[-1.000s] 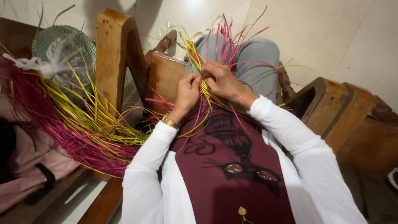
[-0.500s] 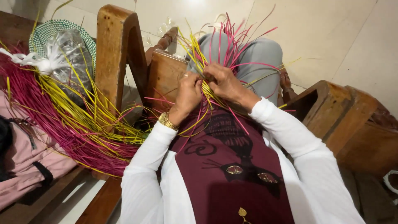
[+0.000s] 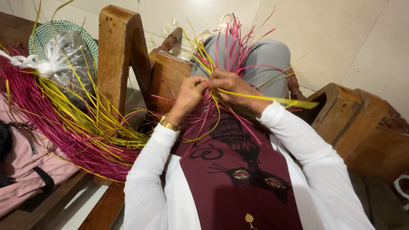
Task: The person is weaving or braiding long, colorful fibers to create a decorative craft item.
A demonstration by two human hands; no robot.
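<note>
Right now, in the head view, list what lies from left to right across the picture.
Pink bag → bundle of pink and yellow strips → wooden chair post → left hand → right hand → long yellow strip → wooden armrest.

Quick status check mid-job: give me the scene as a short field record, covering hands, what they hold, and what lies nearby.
left hand: left hand pinches pink and yellow strips at the woven piece on the lap
right hand: right hand grips a yellow strip that runs out to the person's right
wrist: gold bracelet on the left wrist
loose stock: bundle of pink and yellow strips on the wooden bench, at the person's left
behind bundle: green woven basket with a clear plastic bag
far left: pink bag
</note>
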